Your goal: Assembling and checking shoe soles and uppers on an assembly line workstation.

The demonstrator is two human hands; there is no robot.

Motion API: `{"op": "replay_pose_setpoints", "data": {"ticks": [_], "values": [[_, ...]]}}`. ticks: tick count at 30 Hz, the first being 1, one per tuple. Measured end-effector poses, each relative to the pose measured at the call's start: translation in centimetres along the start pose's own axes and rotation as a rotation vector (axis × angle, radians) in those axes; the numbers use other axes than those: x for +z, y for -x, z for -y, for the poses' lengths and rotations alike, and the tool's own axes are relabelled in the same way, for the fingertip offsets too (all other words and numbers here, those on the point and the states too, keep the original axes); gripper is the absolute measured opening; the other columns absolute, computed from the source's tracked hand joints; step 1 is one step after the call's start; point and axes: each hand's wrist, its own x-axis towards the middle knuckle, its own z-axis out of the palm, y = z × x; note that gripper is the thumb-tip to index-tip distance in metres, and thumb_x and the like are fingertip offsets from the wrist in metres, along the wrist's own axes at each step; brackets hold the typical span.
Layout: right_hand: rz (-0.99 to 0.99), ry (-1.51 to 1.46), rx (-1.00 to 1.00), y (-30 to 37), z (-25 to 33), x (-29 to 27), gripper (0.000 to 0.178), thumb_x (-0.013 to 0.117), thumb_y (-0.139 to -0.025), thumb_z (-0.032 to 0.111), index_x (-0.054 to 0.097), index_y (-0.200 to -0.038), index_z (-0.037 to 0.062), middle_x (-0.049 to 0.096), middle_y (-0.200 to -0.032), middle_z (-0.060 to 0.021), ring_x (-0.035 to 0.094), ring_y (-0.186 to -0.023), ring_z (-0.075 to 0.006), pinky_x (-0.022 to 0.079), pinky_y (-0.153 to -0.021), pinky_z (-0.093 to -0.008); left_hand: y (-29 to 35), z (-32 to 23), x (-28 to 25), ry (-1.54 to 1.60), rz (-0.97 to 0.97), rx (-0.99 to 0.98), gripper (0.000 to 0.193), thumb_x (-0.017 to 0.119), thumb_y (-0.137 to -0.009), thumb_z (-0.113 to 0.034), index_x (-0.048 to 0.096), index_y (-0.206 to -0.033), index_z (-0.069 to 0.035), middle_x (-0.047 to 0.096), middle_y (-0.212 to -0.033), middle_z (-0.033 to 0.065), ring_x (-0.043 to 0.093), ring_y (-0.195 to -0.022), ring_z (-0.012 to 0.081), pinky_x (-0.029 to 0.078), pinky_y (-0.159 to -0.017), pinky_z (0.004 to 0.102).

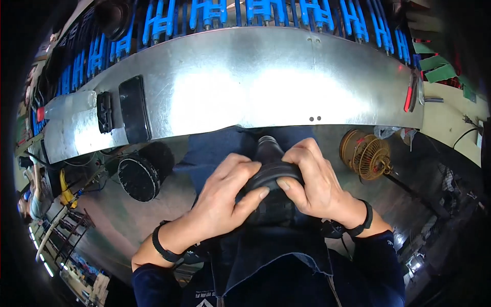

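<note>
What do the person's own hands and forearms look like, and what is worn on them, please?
The left hand and right hand wear no gloves. There is a black left wristband and a similar right wristband. The dark navy left sleeve and right sleeve stop partway along the forearms; the right one bears a small pale marking.

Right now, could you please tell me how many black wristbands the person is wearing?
2: one black wristband by the left hand, the other black wristband by the right hand. The dark sleeves could hide more.
</note>
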Motion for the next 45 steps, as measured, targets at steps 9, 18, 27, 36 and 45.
{"op": "replay_pose_setpoints", "data": {"ticks": [9, 18, 27, 36, 45], "values": [[0.144, -1.038, 0.366, 2.8, 1.3, 0.2, 0.053, 0.066, -0.094, 0.031, 0.047, -0.137, 0.0063, 0.056, -0.115, -0.0027, 0.053, -0.102, -0.0119, 0.047, -0.087, -0.0295, 3.2, -1.9, 0.5, 0.087, 0.008, 0.179, 0.038, 0.076, -0.083, -0.018, 0.063, -0.113, 0.001, 0.061, -0.121, 0.0166, 0.059, -0.112, 0.0313, 0.047, -0.097, 0.0398], [0.078, -0.609, -0.346, 10.0, 6.5, 2.7, 0.043, 0.067, -0.085, 0.031, 0.063, -0.122, 0.0080, 0.033, -0.143, -0.0293, 0.042, -0.131, -0.0406, 0.040, -0.105, -0.0474, 9.0, -4.3, 4.5, 0.361, 0.124, 0.361, 0.115, 0.087, -0.058, -0.059, 0.039, -0.143, 0.002, 0.024, -0.151, 0.0308, 0.027, -0.142, 0.0471, 0.030, -0.113, 0.0547], [-0.151, -0.564, -0.330, 11.3, 9.3, 2.6, 0.027, 0.053, -0.092, 0.015, 0.064, -0.114, 0.0029, 0.042, -0.137, -0.0237, 0.046, -0.126, -0.0353, 0.038, -0.106, -0.0464, 9.3, -6.9, 5.1, 0.390, 0.035, 0.298, 0.064, 0.048, -0.095, -0.052, 0.056, -0.130, 0.001, 0.037, -0.148, 0.0255, 0.040, -0.136, 0.0363, 0.027, -0.114, 0.0495], [-0.407, -0.567, -0.940, 8.7, 17.3, -6.2, 0.066, 0.056, -0.093, 0.053, 0.047, -0.139, 0.0072, 0.040, -0.146, -0.0227, 0.040, -0.135, -0.0369, 0.029, -0.112, -0.0511, 7.4, -19.5, -2.4, -0.041, -0.238, 1.411, 0.077, 0.054, -0.086, -0.071, 0.068, -0.111, 0.000, 0.051, -0.133, 0.0306, 0.050, -0.124, 0.0450, 0.037, -0.105, 0.0548], [-0.224, -0.527, -0.233, 8.4, 5.1, 3.6, 0.105, 0.087, -0.073, 0.034, 0.025, -0.153, 0.0021, 0.052, -0.136, -0.0198, 0.051, -0.129, -0.0295, 0.040, -0.109, -0.0421, 9.2, -3.8, 5.5, 0.428, -0.304, 0.271, 0.098, 0.089, -0.071, -0.031, 0.034, -0.146, 0.000, 0.050, -0.134, 0.0160, 0.050, -0.127, 0.0270, 0.038, -0.109, 0.0414]]}}
